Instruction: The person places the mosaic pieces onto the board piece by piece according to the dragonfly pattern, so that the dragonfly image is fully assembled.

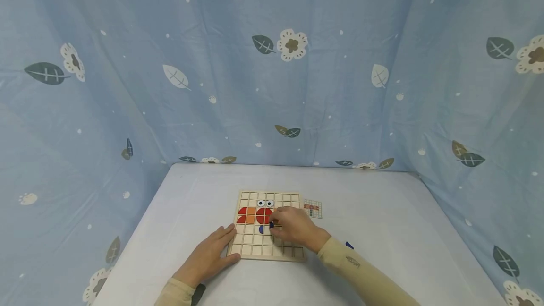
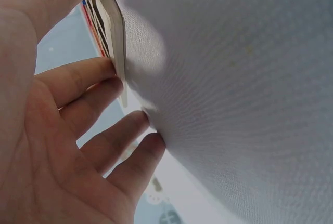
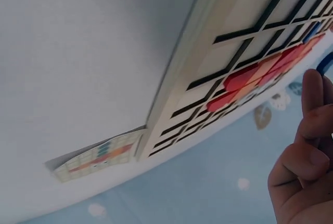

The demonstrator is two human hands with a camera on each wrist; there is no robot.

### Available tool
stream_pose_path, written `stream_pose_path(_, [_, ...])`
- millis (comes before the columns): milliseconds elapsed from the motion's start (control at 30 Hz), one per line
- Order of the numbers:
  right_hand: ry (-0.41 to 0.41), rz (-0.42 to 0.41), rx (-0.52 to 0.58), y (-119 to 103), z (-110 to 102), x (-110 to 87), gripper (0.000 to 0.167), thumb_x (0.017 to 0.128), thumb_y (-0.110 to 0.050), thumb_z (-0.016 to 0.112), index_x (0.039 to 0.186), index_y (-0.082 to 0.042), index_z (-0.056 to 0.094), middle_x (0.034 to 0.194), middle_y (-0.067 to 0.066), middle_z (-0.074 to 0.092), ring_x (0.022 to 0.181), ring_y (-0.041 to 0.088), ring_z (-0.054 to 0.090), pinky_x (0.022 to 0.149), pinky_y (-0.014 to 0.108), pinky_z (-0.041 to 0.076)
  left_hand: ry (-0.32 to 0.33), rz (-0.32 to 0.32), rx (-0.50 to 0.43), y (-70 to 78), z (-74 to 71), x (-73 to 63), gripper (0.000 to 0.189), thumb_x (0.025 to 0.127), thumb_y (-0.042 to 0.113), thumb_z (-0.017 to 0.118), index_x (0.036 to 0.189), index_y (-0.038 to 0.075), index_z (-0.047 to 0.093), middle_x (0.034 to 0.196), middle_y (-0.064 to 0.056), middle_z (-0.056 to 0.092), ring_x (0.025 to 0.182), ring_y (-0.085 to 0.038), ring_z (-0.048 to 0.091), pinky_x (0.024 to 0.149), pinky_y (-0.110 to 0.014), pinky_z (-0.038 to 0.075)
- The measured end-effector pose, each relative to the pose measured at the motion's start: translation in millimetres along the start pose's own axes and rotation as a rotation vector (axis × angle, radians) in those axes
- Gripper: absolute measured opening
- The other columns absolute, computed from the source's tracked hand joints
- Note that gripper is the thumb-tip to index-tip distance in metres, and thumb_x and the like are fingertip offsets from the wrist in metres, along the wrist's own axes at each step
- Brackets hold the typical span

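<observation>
A wooden grid board (image 1: 248, 250) lies on the white table. Across it sit red pieces (image 1: 260, 216), orange pieces (image 1: 250, 215), two round eye pieces (image 1: 261, 203) and a blue piece (image 1: 261, 229). My left hand (image 1: 212, 251) touches the board's left edge and near corner, fingers fairly straight; in the left wrist view its fingertips (image 2: 106, 67) meet the board's side. Over the right half of the board, my right hand (image 1: 297, 225) pinches a small dark blue piece (image 3: 326, 64) between thumb and fingers. That hand hides some cells and pieces beneath it.
A small pattern card (image 1: 313, 208) lies against the board's right side, one edge lifted in the right wrist view. Another dark blue piece (image 1: 349, 245) lies on the table (image 1: 382, 211) beside my right forearm. Blue patterned curtains (image 1: 238, 107) stand around the table.
</observation>
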State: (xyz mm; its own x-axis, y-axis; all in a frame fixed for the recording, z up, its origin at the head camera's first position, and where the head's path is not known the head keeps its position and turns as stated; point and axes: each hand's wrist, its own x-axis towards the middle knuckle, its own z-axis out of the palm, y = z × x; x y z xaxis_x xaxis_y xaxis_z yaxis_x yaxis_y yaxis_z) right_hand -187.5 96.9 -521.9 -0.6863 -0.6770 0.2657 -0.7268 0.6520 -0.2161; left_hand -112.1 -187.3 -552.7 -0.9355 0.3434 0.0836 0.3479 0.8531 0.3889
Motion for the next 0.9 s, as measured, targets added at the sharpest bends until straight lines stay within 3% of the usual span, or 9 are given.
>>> stream_pose_path(267, [-0.063,0.027,-0.025,-4.1,9.7,9.3,0.018,0.084,-0.028,0.081,0.098,-0.018,0.079,0.084,-0.013,0.064,0.069,-0.002,0.051,0.057,0.015,0.047,0.005,0.009,-0.005,-0.3,-0.8,-0.8,0.074,0.089,0.047,0.075,0.144,0.002,0.056,0.153,-0.008,0.049,0.139,-0.039,0.046,0.113,-0.053,0.041])
stream_pose_path(500, [-0.098,0.023,-0.046,-6.3,13.5,14.9,0.014,0.085,-0.027,0.08,0.097,-0.018,0.079,0.08,-0.014,0.063,0.07,-0.003,0.051,0.058,0.014,0.047,0.01,0.026,-0.007,0.2,-1.9,-1.4,0.075,0.089,0.049,0.075,0.143,0.001,0.056,0.152,-0.01,0.05,0.138,-0.041,0.047,0.112,-0.054,0.043])
stream_pose_path(900, [-0.085,0.041,-0.058,-9.4,15.1,18.7,0.015,0.084,-0.026,0.082,0.097,-0.02,0.081,0.079,-0.016,0.067,0.07,-0.004,0.051,0.058,0.013,0.048,0.003,0.016,-0.002,-1.2,-1.8,-0.4,0.075,0.089,0.049,0.075,0.144,0.002,0.056,0.153,-0.009,0.05,0.138,-0.04,0.046,0.112,-0.053,0.042])
